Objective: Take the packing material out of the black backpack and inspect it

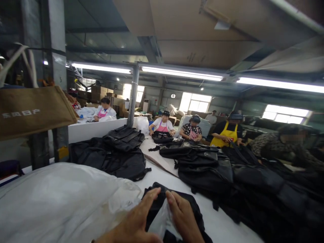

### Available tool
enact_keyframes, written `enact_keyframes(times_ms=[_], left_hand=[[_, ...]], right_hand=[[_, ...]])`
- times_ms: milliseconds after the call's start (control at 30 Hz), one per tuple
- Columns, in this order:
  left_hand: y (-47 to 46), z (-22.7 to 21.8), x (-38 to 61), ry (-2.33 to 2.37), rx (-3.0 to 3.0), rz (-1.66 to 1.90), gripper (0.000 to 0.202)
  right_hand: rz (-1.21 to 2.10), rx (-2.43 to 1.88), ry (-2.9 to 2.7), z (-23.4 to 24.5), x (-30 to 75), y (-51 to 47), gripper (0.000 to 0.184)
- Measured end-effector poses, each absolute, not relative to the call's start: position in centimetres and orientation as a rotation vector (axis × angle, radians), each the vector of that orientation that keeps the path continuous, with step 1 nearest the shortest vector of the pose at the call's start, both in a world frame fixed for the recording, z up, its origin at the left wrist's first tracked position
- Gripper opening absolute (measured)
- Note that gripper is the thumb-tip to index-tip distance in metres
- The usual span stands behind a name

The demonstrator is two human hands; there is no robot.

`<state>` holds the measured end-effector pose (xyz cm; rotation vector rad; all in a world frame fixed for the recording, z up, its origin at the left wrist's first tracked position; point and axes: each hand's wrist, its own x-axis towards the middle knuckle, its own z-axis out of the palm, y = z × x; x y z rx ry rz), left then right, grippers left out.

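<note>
Along the near edge of the white tabletop (157, 173), a black bag (192, 199) lies beneath the person's two hands, with translucent plastic film (160, 219) rising over it between them. The left hand (136, 217) has an open grip, its fingers stretched forward over the bag and its thumb spread away from them. The right hand (183, 214) has its fingers extended right beside the film; whether its grip is closed on the film cannot be told, since the thumb is hidden.

At the near left corner of the tabletop, a large white plastic sack (55, 199) bulges beside the left hand. Farther along the left edge sits a heap of black backpacks (113, 153), straps trailing toward the middle. A longer row of black bags (205, 172) covers the right side, blurred and dark toward the near right corner.

Near the far edge, a person in a pink apron (162, 129) handles a black bag, next to a co-worker in a patterned top (186, 130). Along the right edge, another wears a yellow apron (224, 136). At upper left, a tan tote bag (32, 104) hangs by a metal post (57, 33).
</note>
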<state>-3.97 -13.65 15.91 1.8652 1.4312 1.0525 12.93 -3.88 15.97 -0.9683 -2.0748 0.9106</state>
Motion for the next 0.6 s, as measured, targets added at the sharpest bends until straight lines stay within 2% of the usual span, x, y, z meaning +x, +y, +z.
enact_keyframes(times_ms=[33,133,167,367,600], left_hand=[[-13.4,15.5,-3.0,1.349,1.874,1.026,0.102],[-13.4,13.9,-0.8,1.188,1.772,0.956,0.057],[-13.5,13.3,-0.5,1.16,1.7,0.942,0.05],[-14.1,10.8,-2.6,1.208,1.478,0.954,0.047],[-14.2,13.0,-3.1,1.225,1.366,1.008,0.042]], right_hand=[[0.878,-0.985,-2.08,16.4,13.2,-4.3,0.049],[0.752,-1.076,-2.068,17.1,15.0,-4.7,0.05],[0.728,-1.105,-2.063,17.1,15.7,-4.7,0.051],[0.761,-1.242,-1.983,15.8,21.3,-3.7,0.053],[0.889,-1.371,-2.066,12.9,27.8,-3.5,0.052]])
